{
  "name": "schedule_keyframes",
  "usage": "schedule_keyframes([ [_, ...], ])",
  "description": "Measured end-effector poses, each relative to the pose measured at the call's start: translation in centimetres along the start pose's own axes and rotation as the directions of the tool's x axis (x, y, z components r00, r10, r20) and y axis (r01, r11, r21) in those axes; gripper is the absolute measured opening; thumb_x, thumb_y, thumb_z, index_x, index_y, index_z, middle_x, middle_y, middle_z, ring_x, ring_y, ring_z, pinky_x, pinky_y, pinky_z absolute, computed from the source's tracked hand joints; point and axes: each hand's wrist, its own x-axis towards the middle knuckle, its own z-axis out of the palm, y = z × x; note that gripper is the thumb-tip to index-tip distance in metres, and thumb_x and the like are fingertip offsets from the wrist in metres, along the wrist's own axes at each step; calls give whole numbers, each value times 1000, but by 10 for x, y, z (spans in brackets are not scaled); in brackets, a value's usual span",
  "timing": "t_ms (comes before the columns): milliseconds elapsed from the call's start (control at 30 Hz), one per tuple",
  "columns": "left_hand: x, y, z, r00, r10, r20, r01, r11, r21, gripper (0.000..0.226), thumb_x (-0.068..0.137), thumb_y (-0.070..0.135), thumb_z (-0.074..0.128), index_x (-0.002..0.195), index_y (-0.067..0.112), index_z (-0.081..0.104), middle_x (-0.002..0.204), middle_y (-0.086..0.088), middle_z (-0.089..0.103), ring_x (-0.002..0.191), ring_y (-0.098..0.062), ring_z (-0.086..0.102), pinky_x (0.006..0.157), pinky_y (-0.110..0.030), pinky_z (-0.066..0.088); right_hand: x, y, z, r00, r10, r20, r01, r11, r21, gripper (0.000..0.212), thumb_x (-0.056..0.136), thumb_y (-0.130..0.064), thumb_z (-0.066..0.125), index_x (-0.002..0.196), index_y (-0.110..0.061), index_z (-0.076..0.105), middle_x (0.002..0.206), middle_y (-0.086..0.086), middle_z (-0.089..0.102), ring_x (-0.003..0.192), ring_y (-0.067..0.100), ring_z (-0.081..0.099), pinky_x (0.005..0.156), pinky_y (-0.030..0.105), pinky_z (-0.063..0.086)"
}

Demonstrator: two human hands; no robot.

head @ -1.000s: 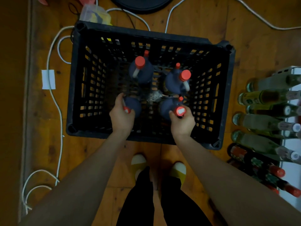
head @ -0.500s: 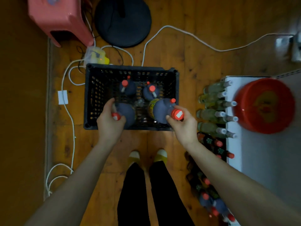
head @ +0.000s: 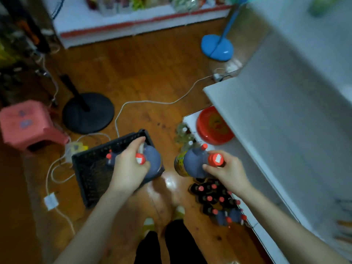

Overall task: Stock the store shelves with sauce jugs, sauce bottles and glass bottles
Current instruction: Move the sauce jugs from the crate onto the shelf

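My left hand (head: 129, 168) grips a dark sauce jug (head: 153, 161) by its red-capped neck, held above the black crate (head: 91, 174). My right hand (head: 226, 171) grips a second dark jug (head: 192, 164) with a yellow label at its red cap, lifted beside the white shelf unit (head: 266, 130). Another red-capped jug (head: 110, 159) stands in the crate. Dark red-capped sauce bottles (head: 213, 197) and clear glass bottles (head: 183, 136) stand on the lowest shelf at the right.
A red basin (head: 213, 126) sits on a lower shelf. A pink stool (head: 26, 124), a black fan base (head: 88, 113), a blue fan base (head: 218, 47) and white cables (head: 144, 101) lie on the wooden floor. My feet are below, between crate and shelf.
Both hands have lifted their jugs out of the crate and upward. My view has swung up and to the right toward the shelf unit.
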Motion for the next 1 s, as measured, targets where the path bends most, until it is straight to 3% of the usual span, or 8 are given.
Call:
schedule_keyframes([
  [67,-11,36,-1,992,112,55,-114,993,31,61,77,-7,58,132,17,48,122,-7,61,84,-13,56,57,-4,38,-27,-1,-41,999,15,-47,-16,1000,-12,34,68,-11,78,98,-20,64,84,-12,61,73,-10,55,65,0,38],
  [167,-24,91,4,958,258,123,-267,962,58,61,73,-8,61,127,19,52,115,-4,64,91,-15,55,61,-10,33,-67,-1,-100,993,29,-117,-32,999,-22,32,67,-12,79,90,-26,62,78,-17,60,72,-17,55,65,4,41],
  [267,-37,147,17,892,406,201,-427,901,76,58,73,-4,64,122,26,52,106,5,63,81,-5,55,56,-8,39,-106,4,-154,975,41,-220,-45,999,-11,30,68,-11,78,83,-29,60,78,-12,62,72,-2,58,64,9,40],
  [400,-60,224,44,824,524,215,-544,838,38,56,73,1,70,118,27,51,95,13,50,77,-2,49,58,-3,34,-149,20,-224,934,33,-356,-35,999,1,21,68,-11,78,85,-12,66,81,4,67,76,13,59,68,27,45],
  [667,-93,362,107,693,683,232,-698,715,-20,53,69,6,74,114,25,53,105,5,52,96,-11,50,58,-10,37,-191,55,-357,805,-74,-588,131,990,55,29,68,-4,78,74,-27,62,76,-17,67,71,-1,61,65,16,46],
  [800,-102,421,137,648,715,263,-722,686,-87,46,72,3,71,112,20,54,104,-1,52,74,-5,49,46,-5,41,-193,68,-410,716,-50,-696,201,970,138,35,69,2,75,81,-27,62,68,-15,69,67,-9,61,65,13,50],
  [900,-99,460,165,624,728,283,-730,673,-121,48,72,3,71,115,16,55,106,-3,52,81,-12,52,43,-5,41,-191,80,-443,673,-36,-739,211,967,145,35,73,-2,73,85,-33,62,69,-22,69,63,-3,61,57,22,51],
  [1000,-89,491,196,578,761,295,-765,631,-127,48,69,3,72,113,14,57,104,-1,53,87,-15,51,45,-2,37,-185,92,-467,622,-32,-782,196,974,116,36,74,-4,73,86,-36,61,72,-22,70,66,0,62,60,29,53],
])
